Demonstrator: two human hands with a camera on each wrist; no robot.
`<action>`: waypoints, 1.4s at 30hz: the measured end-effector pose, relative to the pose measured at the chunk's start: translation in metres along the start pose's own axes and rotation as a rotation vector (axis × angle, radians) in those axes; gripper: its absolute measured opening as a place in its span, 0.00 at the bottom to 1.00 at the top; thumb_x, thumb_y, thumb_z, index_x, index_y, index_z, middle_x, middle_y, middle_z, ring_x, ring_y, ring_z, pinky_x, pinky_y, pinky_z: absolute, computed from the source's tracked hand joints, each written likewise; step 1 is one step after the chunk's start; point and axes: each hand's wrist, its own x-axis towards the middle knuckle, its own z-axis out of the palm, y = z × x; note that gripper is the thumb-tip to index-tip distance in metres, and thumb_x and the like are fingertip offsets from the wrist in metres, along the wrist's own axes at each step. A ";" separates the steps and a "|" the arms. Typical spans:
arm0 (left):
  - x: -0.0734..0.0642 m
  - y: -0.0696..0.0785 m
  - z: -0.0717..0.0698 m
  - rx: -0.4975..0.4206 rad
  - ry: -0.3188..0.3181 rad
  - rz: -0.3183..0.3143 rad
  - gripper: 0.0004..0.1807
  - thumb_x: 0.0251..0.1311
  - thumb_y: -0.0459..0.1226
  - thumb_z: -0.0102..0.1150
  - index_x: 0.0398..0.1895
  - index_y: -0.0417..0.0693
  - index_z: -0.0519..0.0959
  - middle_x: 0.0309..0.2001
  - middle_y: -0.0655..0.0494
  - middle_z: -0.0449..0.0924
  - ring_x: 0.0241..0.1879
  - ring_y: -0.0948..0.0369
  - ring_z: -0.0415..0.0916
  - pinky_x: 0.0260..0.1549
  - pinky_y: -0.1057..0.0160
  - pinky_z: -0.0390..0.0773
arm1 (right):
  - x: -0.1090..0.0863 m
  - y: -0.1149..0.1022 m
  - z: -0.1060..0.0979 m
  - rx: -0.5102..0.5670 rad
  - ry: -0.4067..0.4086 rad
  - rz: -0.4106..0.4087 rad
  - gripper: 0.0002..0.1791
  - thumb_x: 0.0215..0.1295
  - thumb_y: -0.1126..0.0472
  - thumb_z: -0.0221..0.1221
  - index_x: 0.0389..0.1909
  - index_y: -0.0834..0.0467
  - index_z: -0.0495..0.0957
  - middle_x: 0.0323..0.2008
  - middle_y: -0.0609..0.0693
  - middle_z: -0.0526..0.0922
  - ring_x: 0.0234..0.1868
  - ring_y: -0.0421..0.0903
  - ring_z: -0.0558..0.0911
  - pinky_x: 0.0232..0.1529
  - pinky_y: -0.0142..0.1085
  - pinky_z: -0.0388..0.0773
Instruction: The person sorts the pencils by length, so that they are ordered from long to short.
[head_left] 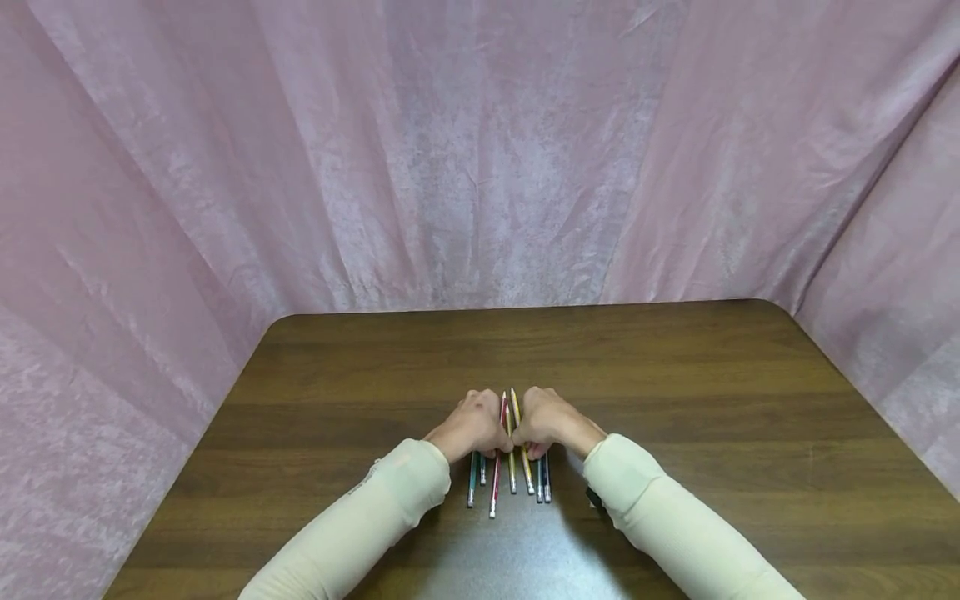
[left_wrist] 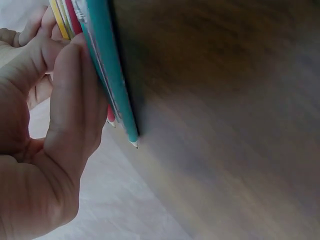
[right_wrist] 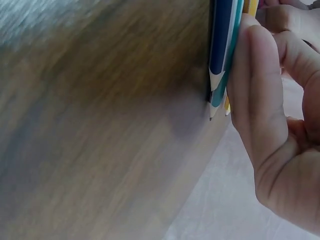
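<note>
Several pencils lie side by side on the wooden table, tips pointing away and eraser ends toward me. My left hand point(head_left: 474, 422) bends over the left part of the row, its fingers curled at a red pencil point(head_left: 495, 483); a teal pencil point(left_wrist: 107, 60) runs along the outer side of those fingers. My right hand point(head_left: 551, 419) is close beside it, fingers curled at a yellow pencil point(head_left: 528, 477). Outside the right fingers lie a navy pencil point(right_wrist: 221, 40) and a teal one. Another yellow pencil point(head_left: 512, 471) shows between the hands. Both hands hide the pencils' middles.
The brown wooden table point(head_left: 675, 358) extends on all sides of the hands, with rounded far corners. Pink velvet curtains point(head_left: 480, 167) hang behind it and along both sides. Cream sleeves point(head_left: 360, 525) cover both forearms.
</note>
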 end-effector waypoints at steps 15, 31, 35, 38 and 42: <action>0.003 0.002 0.000 -0.100 -0.061 -0.006 0.13 0.46 0.32 0.75 0.16 0.44 0.76 0.12 0.53 0.78 0.11 0.62 0.79 0.16 0.68 0.80 | -0.001 0.005 -0.007 0.085 -0.040 0.015 0.07 0.52 0.72 0.66 0.18 0.65 0.80 0.15 0.54 0.83 0.16 0.44 0.84 0.20 0.30 0.83; 0.001 -0.008 -0.028 -0.062 0.016 0.010 0.16 0.54 0.39 0.69 0.12 0.47 0.78 0.08 0.59 0.77 0.12 0.66 0.78 0.35 0.62 0.84 | -0.004 0.004 -0.020 0.173 -0.040 -0.012 0.05 0.57 0.75 0.60 0.23 0.68 0.82 0.18 0.57 0.84 0.18 0.45 0.85 0.24 0.32 0.85; 0.001 -0.009 -0.038 -0.154 0.037 0.024 0.15 0.54 0.37 0.68 0.13 0.46 0.78 0.10 0.58 0.78 0.14 0.63 0.81 0.32 0.63 0.85 | -0.002 0.002 -0.025 0.189 -0.044 -0.025 0.05 0.58 0.75 0.60 0.25 0.69 0.82 0.19 0.57 0.84 0.18 0.44 0.84 0.24 0.32 0.85; 0.001 -0.010 -0.044 -0.248 0.046 0.031 0.12 0.54 0.34 0.68 0.16 0.44 0.80 0.12 0.56 0.79 0.15 0.61 0.82 0.26 0.63 0.86 | -0.001 0.000 -0.028 0.201 -0.042 -0.032 0.04 0.59 0.74 0.61 0.27 0.69 0.82 0.19 0.57 0.84 0.18 0.43 0.84 0.25 0.32 0.85; 0.001 -0.012 -0.052 -0.361 0.064 0.037 0.06 0.54 0.31 0.67 0.22 0.40 0.81 0.14 0.54 0.81 0.15 0.62 0.81 0.21 0.64 0.85 | 0.000 0.000 -0.034 0.240 -0.048 -0.063 0.03 0.60 0.73 0.60 0.29 0.70 0.81 0.19 0.57 0.84 0.18 0.42 0.83 0.25 0.33 0.85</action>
